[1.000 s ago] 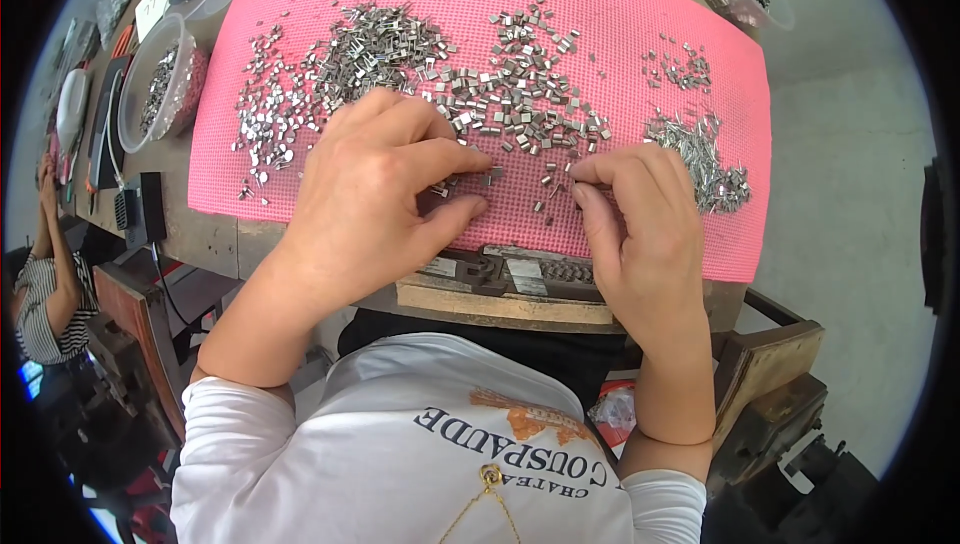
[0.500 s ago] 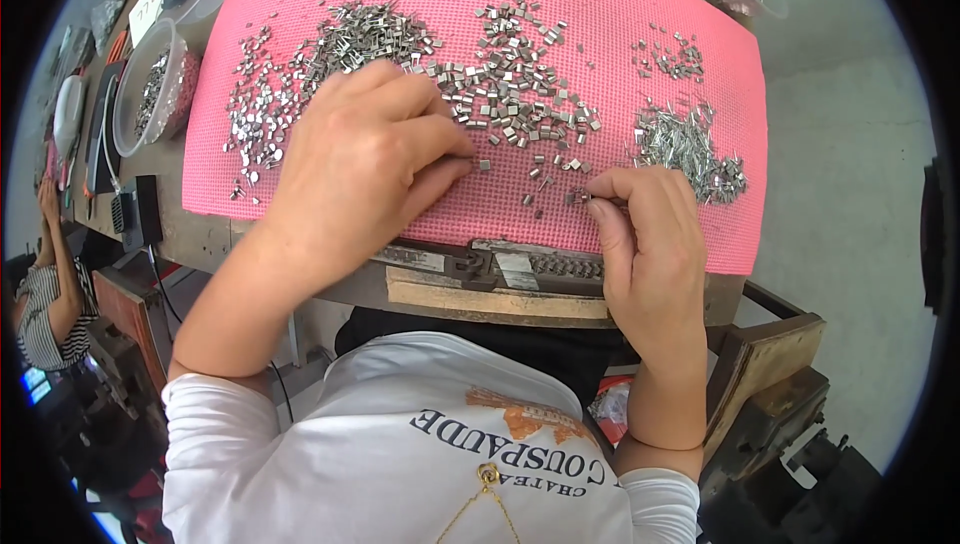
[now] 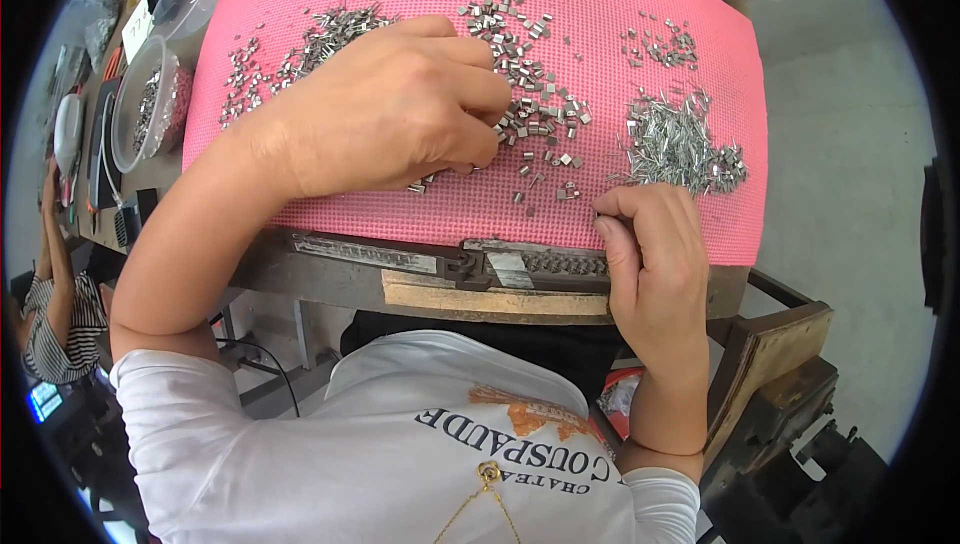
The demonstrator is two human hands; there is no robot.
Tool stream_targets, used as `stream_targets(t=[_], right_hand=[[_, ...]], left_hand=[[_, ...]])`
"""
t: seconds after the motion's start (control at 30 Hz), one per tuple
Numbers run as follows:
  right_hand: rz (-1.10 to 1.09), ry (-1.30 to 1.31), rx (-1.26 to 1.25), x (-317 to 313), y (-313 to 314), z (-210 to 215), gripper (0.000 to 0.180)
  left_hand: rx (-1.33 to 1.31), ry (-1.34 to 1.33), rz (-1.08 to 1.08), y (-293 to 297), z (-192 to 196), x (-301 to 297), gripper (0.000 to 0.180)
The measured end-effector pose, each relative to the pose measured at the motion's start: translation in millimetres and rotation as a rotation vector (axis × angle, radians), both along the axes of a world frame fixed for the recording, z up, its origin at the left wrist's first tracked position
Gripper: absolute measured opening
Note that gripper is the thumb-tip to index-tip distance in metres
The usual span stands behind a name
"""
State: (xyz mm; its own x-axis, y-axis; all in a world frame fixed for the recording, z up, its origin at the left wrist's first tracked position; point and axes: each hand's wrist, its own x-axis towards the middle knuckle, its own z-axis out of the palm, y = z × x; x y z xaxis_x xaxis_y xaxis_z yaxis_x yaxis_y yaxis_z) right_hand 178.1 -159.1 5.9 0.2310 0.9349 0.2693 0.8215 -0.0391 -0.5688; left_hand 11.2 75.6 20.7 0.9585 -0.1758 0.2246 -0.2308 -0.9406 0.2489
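Head view: the left hand (image 3: pixel 415 109) curls over the mat (image 3: pixel 370 212), fingers bunched beside the blocks (image 3: pixel 542 126) lying there, any hold hidden; the right hand (image 3: pixel 655 254), near the pins (image 3: pixel 672 136), has thumb and forefinger nearly meeting, whether on anything I cannot tell

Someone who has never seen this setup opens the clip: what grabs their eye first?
Most likely the bright pink mat across the bench, with blocky metal pieces strewn over its middle and a heap of thin silver pins toward its right side. Next come the two bare hands: the left hand over the scattered pieces, the right hand just below the pins.
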Motion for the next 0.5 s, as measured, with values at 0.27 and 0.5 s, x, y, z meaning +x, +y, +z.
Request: stream_targets(t=[0.27, 0.5], right_hand=[[0.018, -0.002, 0.011, 0, -8, 0, 0.011], [0.043, -0.001, 0.034, -1, -14, 0, 0.015]], left_hand=[[-0.178, 0.09, 0.019, -1, -5, 3, 0.017], [-0.019, 0.027, 0.076, -16, -4, -4, 0.016]])
